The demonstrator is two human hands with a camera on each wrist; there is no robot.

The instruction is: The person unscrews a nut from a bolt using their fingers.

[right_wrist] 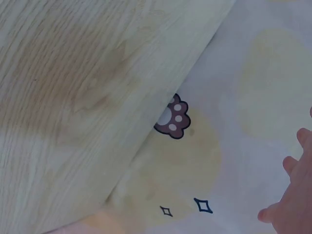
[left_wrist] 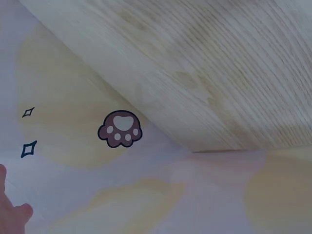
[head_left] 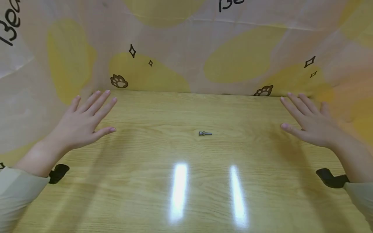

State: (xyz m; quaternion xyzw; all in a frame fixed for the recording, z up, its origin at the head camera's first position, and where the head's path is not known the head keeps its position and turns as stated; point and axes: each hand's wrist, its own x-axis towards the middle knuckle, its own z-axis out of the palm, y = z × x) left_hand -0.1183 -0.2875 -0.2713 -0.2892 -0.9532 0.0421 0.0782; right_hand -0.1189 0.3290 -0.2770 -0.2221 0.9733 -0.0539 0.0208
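Note:
A small metal bolt (head_left: 205,133), with what looks like a nut on its shank, lies on its side near the middle of the wooden table. To its left, my left hand (head_left: 84,121) is held with its fingers straight and spread, well apart from the bolt. On the other side my right hand (head_left: 313,124) has the same spread pose and holds nothing. Only some fingertips of the left hand (left_wrist: 12,209) enter the left wrist view; part of the right hand (right_wrist: 295,190) shows at the right wrist view's edge. Neither wrist view shows the bolt.
The wood-grain table (head_left: 145,155) reaches back to a hanging cloth (head_left: 189,51) with yellow patches and paw prints, which also closes in both sides. Two bright light reflections lie on the near tabletop. A black wrist mount (head_left: 59,173) sticks out by the left sleeve, another (head_left: 332,178) by the right.

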